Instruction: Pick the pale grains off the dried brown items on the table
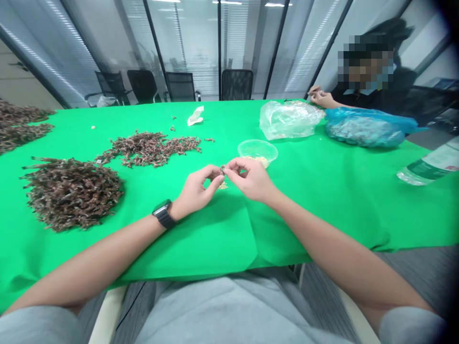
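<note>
My left hand (201, 188) and my right hand (250, 177) meet fingertip to fingertip over the table. Between them they pinch a small brown dried piece (222, 170), partly hidden by the fingers. It looks like the dried brown stalks in the heaps. Just below the fingers lies a little scatter of pale yellowish bits (223, 186) on the green cloth. Behind my right hand stands a clear plastic bowl (258, 149) with similar pale bits inside. A dark watch (164, 213) sits on my left wrist.
Brown dried stalks form a large heap (75, 193) at left and a looser pile (148, 148) behind it. A clear bag (290, 118), a blue bag (366, 126) and a lying bottle (430, 162) are at right. A co-worker's hands (321, 97) are at the far right.
</note>
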Motion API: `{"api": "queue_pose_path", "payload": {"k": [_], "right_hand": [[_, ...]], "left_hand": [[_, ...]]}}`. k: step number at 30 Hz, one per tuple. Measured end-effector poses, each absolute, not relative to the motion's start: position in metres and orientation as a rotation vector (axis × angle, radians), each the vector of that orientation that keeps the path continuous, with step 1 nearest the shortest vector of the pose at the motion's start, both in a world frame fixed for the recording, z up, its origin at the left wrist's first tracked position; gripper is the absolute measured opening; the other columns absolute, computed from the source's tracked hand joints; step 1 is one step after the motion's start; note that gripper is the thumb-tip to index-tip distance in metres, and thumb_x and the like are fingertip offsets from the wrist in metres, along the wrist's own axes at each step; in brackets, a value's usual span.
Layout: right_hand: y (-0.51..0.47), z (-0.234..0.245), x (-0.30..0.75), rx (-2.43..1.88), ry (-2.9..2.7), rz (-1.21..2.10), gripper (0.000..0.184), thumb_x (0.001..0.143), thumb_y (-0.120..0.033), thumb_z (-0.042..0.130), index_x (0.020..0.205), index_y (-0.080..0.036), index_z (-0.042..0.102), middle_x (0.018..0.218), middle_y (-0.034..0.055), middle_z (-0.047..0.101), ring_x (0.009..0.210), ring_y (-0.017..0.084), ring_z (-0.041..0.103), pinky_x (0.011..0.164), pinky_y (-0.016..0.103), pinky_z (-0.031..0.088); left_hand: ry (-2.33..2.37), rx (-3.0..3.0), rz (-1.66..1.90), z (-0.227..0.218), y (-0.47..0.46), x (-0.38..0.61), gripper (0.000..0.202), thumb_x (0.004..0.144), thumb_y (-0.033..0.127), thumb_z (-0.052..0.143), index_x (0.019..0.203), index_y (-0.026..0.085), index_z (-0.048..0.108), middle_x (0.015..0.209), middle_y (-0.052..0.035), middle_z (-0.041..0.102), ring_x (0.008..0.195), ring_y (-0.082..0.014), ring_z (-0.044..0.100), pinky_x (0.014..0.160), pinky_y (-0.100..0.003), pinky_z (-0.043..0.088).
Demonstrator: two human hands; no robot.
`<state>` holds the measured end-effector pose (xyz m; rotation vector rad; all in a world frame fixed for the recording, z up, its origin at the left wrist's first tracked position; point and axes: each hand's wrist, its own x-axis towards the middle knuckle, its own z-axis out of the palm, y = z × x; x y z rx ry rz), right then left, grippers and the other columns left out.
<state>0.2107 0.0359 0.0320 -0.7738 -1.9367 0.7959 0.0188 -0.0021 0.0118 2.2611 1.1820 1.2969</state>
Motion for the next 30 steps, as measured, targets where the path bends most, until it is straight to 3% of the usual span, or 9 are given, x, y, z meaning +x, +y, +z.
{"api": "queue_pose_path", "payload": {"k": [3, 7, 9, 12, 17, 22, 27, 30], "right_hand": [[0.036, 0.035, 0.21, -0.795, -1.81, 1.113, 0.025, 0.084, -0.04, 0.07, 0.074, -0.018, 0.065, 0.065, -0.0001, 0.058, 0.059, 0.011, 0.047, 0.054, 0.026, 0.037], [0.037, 0.038, 0.213, -0.865, -1.585, 1.698, 0.037, 0.071, -0.048, 0.082, 0.07, -0.018, 0.06, 0.052, -0.0079, 0.038, 0.047, 0.007, 0.029, 0.043, 0.022, 0.022], [0.039, 0.038, 0.214, -0.855, -1.557, 1.758, 0.04, 0.068, -0.051, 0.083, 0.072, -0.018, 0.061, 0.052, -0.009, 0.036, 0.047, 0.006, 0.026, 0.044, 0.022, 0.019], [0.04, 0.037, 0.213, -0.835, -1.672, 1.483, 0.038, 0.073, -0.053, 0.08, 0.077, -0.017, 0.067, 0.053, -0.0065, 0.042, 0.049, 0.008, 0.031, 0.046, 0.024, 0.023], [0.037, 0.037, 0.214, -0.813, -1.889, 0.791, 0.022, 0.086, -0.041, 0.071, 0.082, -0.019, 0.073, 0.057, -0.0031, 0.049, 0.056, 0.011, 0.04, 0.055, 0.028, 0.032], [0.032, 0.036, 0.213, -0.764, -1.954, 0.599, 0.018, 0.089, -0.036, 0.067, 0.082, -0.02, 0.07, 0.06, -0.0028, 0.047, 0.057, 0.011, 0.041, 0.057, 0.029, 0.033], [0.03, 0.034, 0.208, -0.802, -1.756, 1.113, 0.03, 0.083, -0.048, 0.072, 0.081, -0.019, 0.066, 0.061, -0.0028, 0.05, 0.054, 0.01, 0.038, 0.05, 0.027, 0.03], [0.031, 0.037, 0.208, -0.826, -1.558, 1.581, 0.04, 0.074, -0.053, 0.081, 0.074, -0.018, 0.062, 0.054, -0.0074, 0.038, 0.048, 0.007, 0.027, 0.044, 0.024, 0.02]], "left_hand": [[1.162, 2.443, 1.27, 0.014, 0.001, 0.014, 0.021, 0.1, 0.037, 0.056, 0.105, 0.018, 0.063, 0.09, -0.0045, 0.07, 0.08, -0.0154, 0.063, 0.076, -0.028, 0.05], [1.105, 2.626, 1.184, 0.015, 0.003, 0.008, 0.02, 0.1, 0.035, 0.056, 0.108, 0.018, 0.064, 0.1, -0.0082, 0.071, 0.094, -0.0189, 0.065, 0.086, -0.032, 0.05], [1.139, 2.586, 1.201, 0.016, 0.002, 0.009, 0.021, 0.101, 0.036, 0.054, 0.107, 0.018, 0.063, 0.097, -0.0073, 0.071, 0.09, -0.0179, 0.064, 0.083, -0.031, 0.05], [1.189, 2.432, 1.249, 0.016, -0.002, 0.013, 0.023, 0.101, 0.039, 0.053, 0.104, 0.018, 0.063, 0.088, -0.0041, 0.069, 0.079, -0.0153, 0.062, 0.076, -0.028, 0.049], [1.14, 2.191, 1.28, 0.015, -0.006, 0.02, 0.027, 0.102, 0.043, 0.052, 0.101, 0.018, 0.063, 0.084, -0.0041, 0.069, 0.076, -0.0152, 0.062, 0.072, -0.028, 0.049], [1.113, 2.135, 1.283, 0.015, -0.006, 0.021, 0.028, 0.101, 0.044, 0.053, 0.099, 0.018, 0.063, 0.084, -0.0041, 0.068, 0.075, -0.0151, 0.061, 0.072, -0.028, 0.048], [1.144, 2.316, 1.296, 0.015, -0.004, 0.017, 0.022, 0.1, 0.039, 0.056, 0.1, 0.018, 0.063, 0.085, -0.0028, 0.068, 0.076, -0.0145, 0.06, 0.073, -0.027, 0.047], [1.143, 2.441, 1.298, 0.014, -0.002, 0.014, 0.019, 0.1, 0.035, 0.057, 0.104, 0.018, 0.063, 0.088, -0.0032, 0.068, 0.078, -0.0147, 0.061, 0.075, -0.027, 0.047]]}}
